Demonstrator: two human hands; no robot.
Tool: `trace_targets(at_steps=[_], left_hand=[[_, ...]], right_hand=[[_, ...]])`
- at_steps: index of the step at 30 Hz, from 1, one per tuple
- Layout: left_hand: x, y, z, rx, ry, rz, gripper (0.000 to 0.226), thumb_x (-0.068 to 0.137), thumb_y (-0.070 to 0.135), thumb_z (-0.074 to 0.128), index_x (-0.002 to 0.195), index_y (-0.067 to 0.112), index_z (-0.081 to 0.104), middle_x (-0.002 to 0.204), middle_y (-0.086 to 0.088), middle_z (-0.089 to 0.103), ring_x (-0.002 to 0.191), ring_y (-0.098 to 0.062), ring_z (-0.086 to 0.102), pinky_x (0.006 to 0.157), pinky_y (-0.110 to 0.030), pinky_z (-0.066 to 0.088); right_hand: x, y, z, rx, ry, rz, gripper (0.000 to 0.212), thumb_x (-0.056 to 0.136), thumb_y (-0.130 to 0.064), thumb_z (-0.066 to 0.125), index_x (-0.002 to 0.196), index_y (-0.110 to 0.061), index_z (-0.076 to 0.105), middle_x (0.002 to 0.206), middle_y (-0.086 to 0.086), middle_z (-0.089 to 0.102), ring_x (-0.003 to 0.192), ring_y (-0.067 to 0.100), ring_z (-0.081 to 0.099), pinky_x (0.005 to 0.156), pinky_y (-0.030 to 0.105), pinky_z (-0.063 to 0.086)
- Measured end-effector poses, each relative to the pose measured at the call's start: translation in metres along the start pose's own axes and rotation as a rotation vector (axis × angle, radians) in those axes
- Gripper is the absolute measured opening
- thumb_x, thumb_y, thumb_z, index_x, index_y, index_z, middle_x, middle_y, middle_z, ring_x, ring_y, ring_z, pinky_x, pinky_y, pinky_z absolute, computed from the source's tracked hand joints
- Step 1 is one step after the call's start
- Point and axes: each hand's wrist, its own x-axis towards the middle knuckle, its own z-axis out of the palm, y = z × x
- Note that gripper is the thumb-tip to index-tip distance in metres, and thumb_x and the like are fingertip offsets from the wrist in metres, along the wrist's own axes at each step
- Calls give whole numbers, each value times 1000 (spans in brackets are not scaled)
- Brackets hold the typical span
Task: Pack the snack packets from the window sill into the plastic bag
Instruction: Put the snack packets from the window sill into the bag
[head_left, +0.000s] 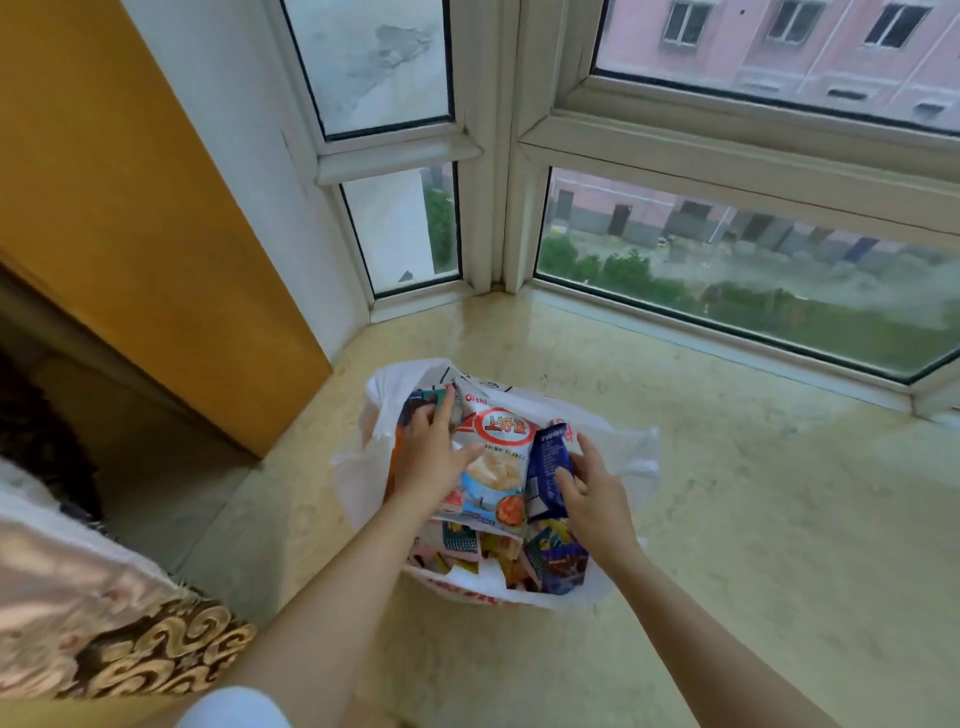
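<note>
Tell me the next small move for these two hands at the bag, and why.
Probably press the shrimp flakes packet and the dark blue packet down into the plastic bag. Both stand above the other packets, the left hand rests against the first, the right hand touches the second, and no loose packets show on the window sill.
</note>
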Motion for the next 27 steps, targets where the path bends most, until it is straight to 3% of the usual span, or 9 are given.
trace_targets(at_steps=[3, 6, 11, 13, 16, 19, 22, 24, 27], left_hand=[[-1, 3, 15, 307, 53, 240, 75, 94, 46, 51, 152, 26, 8, 159, -6, 7, 145, -25, 11, 113, -42, 25], [1, -5, 37, 616, -47, 547, 71, 91, 61, 40, 151, 32, 19, 156, -5, 6, 144, -28, 5, 112, -55, 21], [15, -3, 41, 739, -179, 503, 72, 94, 66, 20, 151, 36, -13, 159, -2, -15, 146, -28, -15, 115, -56, -4], [15, 4, 36, 762, -147, 574, 77, 93, 65, 33, 152, 31, -3, 158, -7, -2, 147, -30, -3, 116, -57, 7], [4, 6, 23, 688, 14, 757, 82, 73, 50, 75, 141, 23, 39, 144, -6, 31, 134, -27, 30, 103, -48, 37], [-9, -4, 2, 654, 241, 911, 90, 58, 26, 86, 135, 19, 40, 144, -7, 34, 131, -26, 33, 103, -45, 28], [-16, -14, -34, 683, 361, 826, 105, 48, 6, 84, 139, 17, 35, 149, -9, 30, 136, -28, 29, 112, -51, 14], [-17, -23, -52, 709, 352, 701, 109, 52, 10, 86, 144, 18, 29, 152, -9, 26, 141, -29, 24, 113, -58, 3], [-18, -35, -67, 708, 332, 609, 100, 69, 24, 82, 147, 19, 20, 156, -9, 18, 144, -28, 15, 111, -62, 11]], right_hand=[[1, 4, -9, -136, 12, 5, 57, 97, -20, 51, 149, -25, 28, 130, -3, 59, 105, 14, 60, 86, 35, 54], [-2, 7, -17, -264, 14, 0, 56, 96, -18, 50, 147, -31, 31, 127, -7, 60, 92, 6, 56, 73, 26, 49], [-14, 7, -18, -420, -13, -33, 57, 94, -18, 52, 146, -30, 33, 138, -8, 52, 115, 12, 56, 84, 25, 48], [-21, 4, -20, -474, 36, -100, 55, 94, -16, 53, 145, -29, 37, 137, -10, 52, 115, 11, 56, 80, 24, 48], [-32, -2, -28, -578, 218, -312, 47, 87, -9, 64, 130, -23, 55, 125, -7, 62, 112, 14, 58, 72, 28, 52], [-42, 1, -38, -699, 411, -405, 51, 70, -1, 78, 118, -10, 64, 117, 5, 66, 113, 23, 56, 86, 38, 53], [-50, 6, -44, -741, 444, -240, 72, 57, 4, 82, 124, -9, 59, 126, 12, 60, 114, 31, 54, 89, 44, 52], [-55, 4, -38, -801, 370, -155, 83, 50, 4, 84, 127, -12, 57, 130, 13, 58, 108, 32, 61, 81, 42, 56], [-59, -5, -27, -807, 291, -74, 80, 62, 3, 76, 136, -19, 50, 144, 7, 47, 102, 26, 64, 64, 31, 55]])
